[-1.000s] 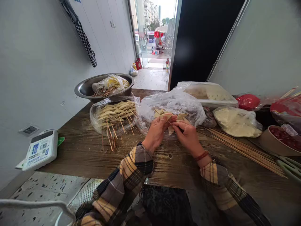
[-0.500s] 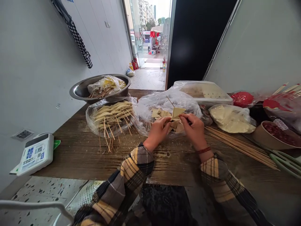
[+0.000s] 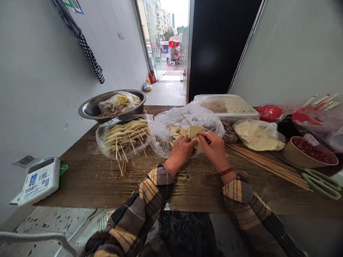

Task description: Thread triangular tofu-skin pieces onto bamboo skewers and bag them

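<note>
A pale yellow piece of tofu sheet (image 3: 196, 131) is raised between my hands, above a plastic bag (image 3: 160, 123) holding loose cut pieces (image 3: 174, 131). Behind its upper edge a thin bamboo skewer (image 3: 185, 119) slants up to the left. In line with that skewer, my right hand (image 3: 214, 148) is closed in a pinch at the sheet's right side, where its lower part is hidden. My left hand (image 3: 180, 153) is closed at the sheet's lower left edge, fingertips partly hidden. Left of it, a bag holds a pile of skewered tofu sheets (image 3: 127, 132), sticks pointing towards me.
A metal basin (image 3: 89, 113) with bagged skewers stands at the back left. To the right lie bare bamboo skewers (image 3: 270, 166), a bag of pale sheets (image 3: 258, 135), a bowl of red contents (image 3: 292, 155) and green-handled scissors (image 3: 320, 185). A white payment device (image 3: 40, 184) sits at the left edge.
The view has shifted slightly, moving everything a little left and down. My hands still hold the sheet and skewer; my left fingers lie closer to the sheet's lower edge.
</note>
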